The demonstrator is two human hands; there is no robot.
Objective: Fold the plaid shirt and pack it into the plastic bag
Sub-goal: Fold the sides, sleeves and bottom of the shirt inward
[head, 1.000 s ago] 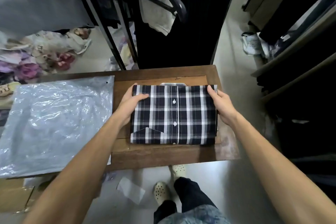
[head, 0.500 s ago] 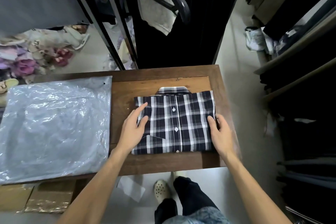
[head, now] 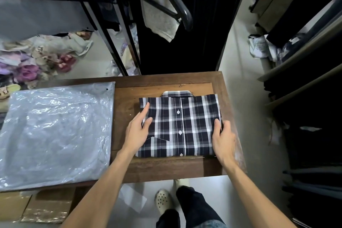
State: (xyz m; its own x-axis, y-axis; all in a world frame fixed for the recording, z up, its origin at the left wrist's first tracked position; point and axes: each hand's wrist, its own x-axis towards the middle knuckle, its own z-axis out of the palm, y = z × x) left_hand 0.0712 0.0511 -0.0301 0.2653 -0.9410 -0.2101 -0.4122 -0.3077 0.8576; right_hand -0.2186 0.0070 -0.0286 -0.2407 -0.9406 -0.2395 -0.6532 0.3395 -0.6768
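The dark blue and white plaid shirt [head: 182,124] lies folded into a neat rectangle on the right half of the wooden table [head: 166,168], buttons up, collar at the far edge. My left hand [head: 138,129] rests flat on the shirt's left edge, fingers spread. My right hand [head: 223,139] presses against the shirt's right edge, fingertips curled over the fabric. A clear plastic bag [head: 55,133] lies flat on the table's left half, apart from the shirt.
A black metal clothes rack [head: 172,0] with hanging garments stands beyond the table. Dark shelves [head: 305,83] line the right side. Clothes and shoes lie heaped on the floor [head: 37,61] at far left. Cardboard [head: 37,207] sits under the table's front left.
Both hands slid from the shirt's far corners toward its near half. The shirt has stayed in place on the table, and the bag has not moved.
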